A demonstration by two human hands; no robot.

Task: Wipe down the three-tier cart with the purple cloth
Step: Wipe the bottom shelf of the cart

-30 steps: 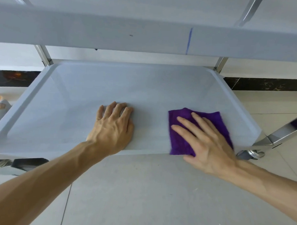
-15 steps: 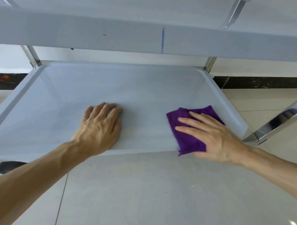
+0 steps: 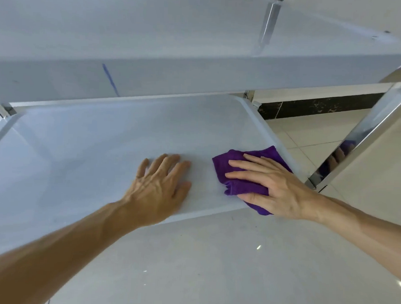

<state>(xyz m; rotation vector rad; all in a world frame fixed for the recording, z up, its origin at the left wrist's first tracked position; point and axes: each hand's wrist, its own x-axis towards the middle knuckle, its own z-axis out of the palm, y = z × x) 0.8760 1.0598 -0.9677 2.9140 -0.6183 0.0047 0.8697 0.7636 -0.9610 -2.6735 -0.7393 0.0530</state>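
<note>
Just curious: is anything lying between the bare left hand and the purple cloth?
No. Between left hand and purple cloth, the head view shows only bare pale-grey tray.

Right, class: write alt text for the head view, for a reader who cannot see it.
A person's right hand presses a purple cloth flat near the right front corner of a grey cart's lower shelf, while the left hand rests flat on the shelf beside it. Another shelf spans overhead.

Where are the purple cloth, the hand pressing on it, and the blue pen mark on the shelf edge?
purple cloth (image 3: 221, 167): head view, bare left part beside the fingertips.
right hand (image 3: 277, 186): head view, back of the hand.
blue pen mark (image 3: 110, 79): head view, middle of the stroke on the upper shelf's front edge.
</note>
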